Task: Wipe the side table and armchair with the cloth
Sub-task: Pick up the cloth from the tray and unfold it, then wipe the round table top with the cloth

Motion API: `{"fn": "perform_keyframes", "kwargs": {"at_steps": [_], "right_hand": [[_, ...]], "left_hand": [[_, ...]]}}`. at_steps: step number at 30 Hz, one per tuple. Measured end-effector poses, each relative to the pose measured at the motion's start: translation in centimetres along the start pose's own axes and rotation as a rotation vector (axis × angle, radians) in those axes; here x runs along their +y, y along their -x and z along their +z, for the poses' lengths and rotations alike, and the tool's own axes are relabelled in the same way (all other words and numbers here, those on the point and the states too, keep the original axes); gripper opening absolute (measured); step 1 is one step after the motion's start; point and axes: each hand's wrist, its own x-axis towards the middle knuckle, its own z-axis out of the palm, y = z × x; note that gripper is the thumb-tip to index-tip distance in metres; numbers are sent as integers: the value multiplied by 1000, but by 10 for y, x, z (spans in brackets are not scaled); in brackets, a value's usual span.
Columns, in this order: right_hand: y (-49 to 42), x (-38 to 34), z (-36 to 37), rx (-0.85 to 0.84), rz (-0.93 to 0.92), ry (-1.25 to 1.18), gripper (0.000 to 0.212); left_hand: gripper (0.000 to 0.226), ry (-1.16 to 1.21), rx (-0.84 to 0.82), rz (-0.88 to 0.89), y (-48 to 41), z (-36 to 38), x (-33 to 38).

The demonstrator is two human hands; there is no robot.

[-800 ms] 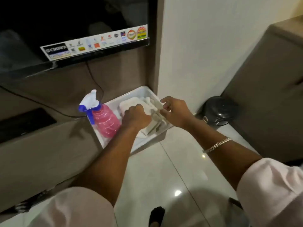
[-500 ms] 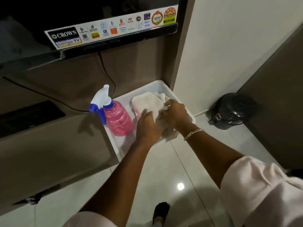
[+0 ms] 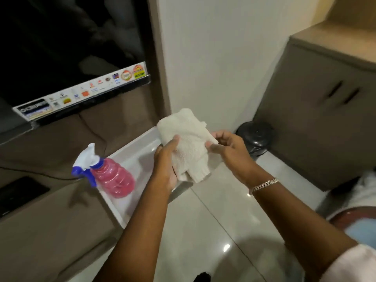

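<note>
A folded white cloth [image 3: 188, 139] is held up in the air above the white tray [image 3: 140, 153]. My left hand [image 3: 165, 165] grips its lower left part from beneath, thumb on top. My right hand [image 3: 227, 148] pinches its right edge with the fingertips. A pink spray bottle [image 3: 113, 177] with a blue-and-white trigger head stands in the tray's left end, apart from both hands. No side table or armchair shows clearly in this view.
The tray rests on a brown TV unit [image 3: 50, 231] below a dark TV screen [image 3: 67, 47]. A black pedal bin [image 3: 255, 137] stands in the corner by the white wall. A brown cabinet [image 3: 321, 119] is at the right. Glossy floor tiles [image 3: 213, 231] lie below.
Both hands have lifted the cloth out of the tray and now hold it in the air. The spray bottle stays in place. The camera has tilted upward.
</note>
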Motion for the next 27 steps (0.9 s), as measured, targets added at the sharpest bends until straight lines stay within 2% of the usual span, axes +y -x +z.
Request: {"fn": "perform_keyframes", "kwargs": {"at_steps": [2,4,8,11,14,17,19,22,24,27], "right_hand": [[31,-5,-40,50,34,28,15],[67,-6,-84,122,48,61,3],[156,1,-175,328,89,26,19],[235,15,-239,418,122,-124,35],[318,37,-297,436,155,-368,43],[400,62,-342,580,129,-511,35],[446,81,-368,800,82,-500,20],[505,114,-401,1143,118,-269,29],[542,139,-417,1291,150,-178,36],[600,171,-437,1459,187,-129,37]], "left_hand": [[57,71,-198,-50,14,29,-16],[57,87,-334,-58,32,63,-39],[50,-19,-570,-117,85,140,-103],[53,-104,-760,-205,143,194,-164],[53,-132,-887,-314,203,238,-231],[36,-186,-1023,-431,257,274,-298],[37,-282,-1039,-507,290,296,-342],[39,-475,-971,-475,332,326,-406],[30,-563,-980,-473,360,341,-448],[38,-662,-1015,-531,403,357,-505]]}}
